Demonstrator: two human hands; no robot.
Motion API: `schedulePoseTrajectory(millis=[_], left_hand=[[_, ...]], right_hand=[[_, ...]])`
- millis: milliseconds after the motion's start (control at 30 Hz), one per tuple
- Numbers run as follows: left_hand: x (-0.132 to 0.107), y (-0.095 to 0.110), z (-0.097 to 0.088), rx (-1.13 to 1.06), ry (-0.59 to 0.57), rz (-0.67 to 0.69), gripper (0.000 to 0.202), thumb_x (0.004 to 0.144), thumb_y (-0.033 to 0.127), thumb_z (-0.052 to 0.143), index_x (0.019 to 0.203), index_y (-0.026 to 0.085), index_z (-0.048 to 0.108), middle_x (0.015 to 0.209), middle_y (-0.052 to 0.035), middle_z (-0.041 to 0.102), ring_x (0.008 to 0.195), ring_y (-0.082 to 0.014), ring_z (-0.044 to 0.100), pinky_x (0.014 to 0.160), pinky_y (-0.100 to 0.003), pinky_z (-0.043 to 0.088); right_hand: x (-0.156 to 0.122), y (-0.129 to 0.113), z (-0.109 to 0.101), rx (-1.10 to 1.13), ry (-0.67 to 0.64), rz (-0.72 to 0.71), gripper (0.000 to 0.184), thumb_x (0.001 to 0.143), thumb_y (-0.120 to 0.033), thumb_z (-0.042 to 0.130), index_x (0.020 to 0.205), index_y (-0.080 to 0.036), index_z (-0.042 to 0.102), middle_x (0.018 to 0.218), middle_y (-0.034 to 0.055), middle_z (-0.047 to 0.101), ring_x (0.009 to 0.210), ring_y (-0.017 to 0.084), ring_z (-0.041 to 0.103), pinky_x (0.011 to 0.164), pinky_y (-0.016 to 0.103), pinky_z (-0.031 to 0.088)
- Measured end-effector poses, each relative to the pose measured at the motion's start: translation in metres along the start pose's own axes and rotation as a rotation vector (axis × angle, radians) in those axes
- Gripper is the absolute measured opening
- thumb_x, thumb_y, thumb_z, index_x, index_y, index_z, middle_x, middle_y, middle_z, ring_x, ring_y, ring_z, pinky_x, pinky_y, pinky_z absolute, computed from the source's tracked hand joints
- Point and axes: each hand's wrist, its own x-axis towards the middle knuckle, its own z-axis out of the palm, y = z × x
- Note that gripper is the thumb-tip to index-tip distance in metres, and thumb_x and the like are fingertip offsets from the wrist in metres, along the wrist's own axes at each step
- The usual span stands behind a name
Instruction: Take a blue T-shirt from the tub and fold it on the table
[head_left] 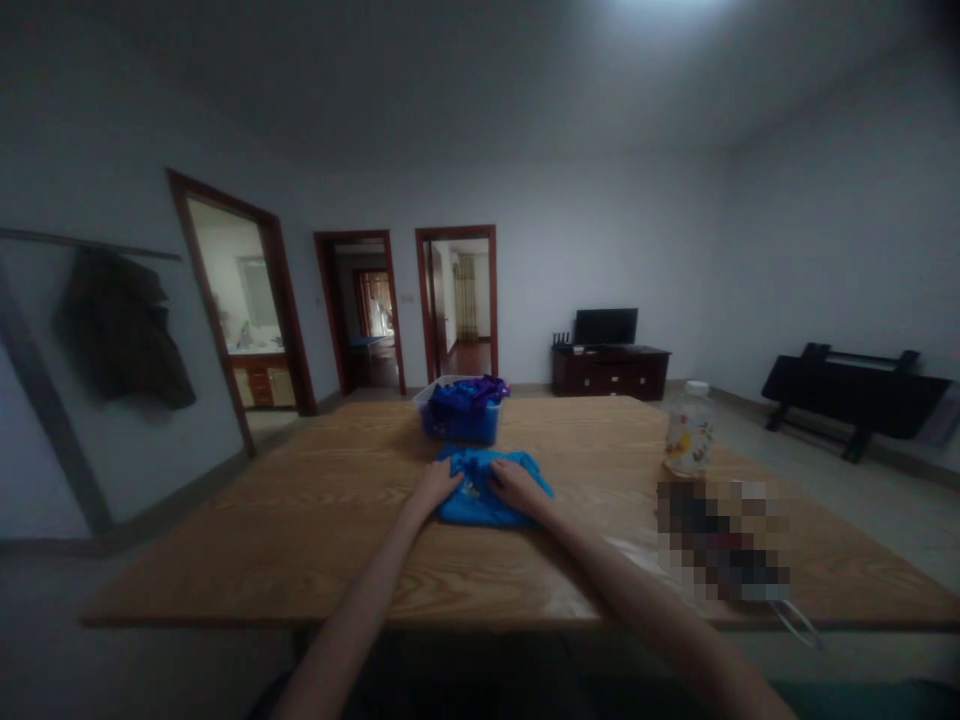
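A bright blue cloth (487, 512), perhaps a small garment, lies on the wooden table in front of me. It has a small printed figure near its middle, and its far part is bunched up. My left hand (441, 482) grips the cloth at its left side, fingers curled. On the right, my right hand (517, 484) is closed on the bunched part, its fingertips pointing inward. Just beyond the cloth stands a clear plastic box (420, 400) heaped with blue and purple fabric (466, 397).
The wooden table (300, 530) spreads out around my hands. To the right stand a clear bottle (688, 430) with a white cap and a blurred-out object (724, 540) with a cable (799, 622). Farther back are a TV cabinet (611, 372) and a folded black table (847, 395).
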Motion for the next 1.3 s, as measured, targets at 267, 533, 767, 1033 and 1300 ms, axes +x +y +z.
schedulePoseTrajectory(millis=[267, 533, 767, 1033, 1300], left_hand=[[-0.003, -0.001, -0.001, -0.090, -0.034, 0.068, 0.032, 0.108, 0.041, 0.060, 0.129, 0.021, 0.075, 0.134, -0.0148, 0.082, 0.124, -0.0293, 0.077, 0.103, -0.032, 0.052], [-0.001, -0.003, 0.003, -0.087, -0.026, 0.082, 0.036, 0.109, 0.042, 0.059, 0.134, 0.020, 0.073, 0.135, -0.0166, 0.081, 0.125, -0.0315, 0.077, 0.104, -0.035, 0.054], [-0.004, -0.001, 0.000, -0.124, -0.031, 0.088, 0.036, 0.109, 0.040, 0.060, 0.136, 0.021, 0.072, 0.135, -0.0155, 0.081, 0.126, -0.0306, 0.077, 0.105, -0.034, 0.053], [-0.004, 0.002, -0.002, -0.110, -0.054, 0.060, 0.033, 0.110, 0.042, 0.059, 0.130, 0.020, 0.074, 0.135, -0.0154, 0.081, 0.124, -0.0301, 0.077, 0.103, -0.033, 0.053], [-0.003, -0.001, 0.002, -0.111, -0.036, 0.074, 0.032, 0.110, 0.041, 0.060, 0.130, 0.020, 0.073, 0.133, -0.0155, 0.081, 0.124, -0.0296, 0.077, 0.103, -0.033, 0.053]], right_hand=[[-0.002, -0.028, -0.009, 0.005, -0.040, -0.152, 0.007, 0.105, -0.020, 0.070, 0.111, -0.018, 0.071, 0.109, 0.0106, 0.079, 0.101, 0.024, 0.072, 0.091, 0.031, 0.051], [0.003, -0.025, -0.014, -0.085, -0.083, -0.088, 0.014, 0.107, -0.016, 0.065, 0.117, -0.013, 0.074, 0.115, 0.0152, 0.080, 0.106, 0.025, 0.072, 0.094, 0.032, 0.050], [0.005, -0.009, -0.018, -0.118, -0.097, -0.026, 0.011, 0.108, -0.020, 0.065, 0.113, -0.014, 0.073, 0.114, 0.0147, 0.079, 0.104, 0.025, 0.072, 0.092, 0.033, 0.050], [-0.001, -0.027, -0.012, -0.054, -0.091, -0.168, 0.014, 0.107, -0.020, 0.066, 0.117, -0.013, 0.073, 0.116, 0.0138, 0.078, 0.108, 0.025, 0.071, 0.096, 0.032, 0.050], [0.004, -0.027, -0.013, -0.130, -0.102, -0.128, 0.017, 0.106, -0.017, 0.063, 0.118, -0.012, 0.075, 0.115, 0.0144, 0.078, 0.107, 0.026, 0.070, 0.098, 0.036, 0.050]])
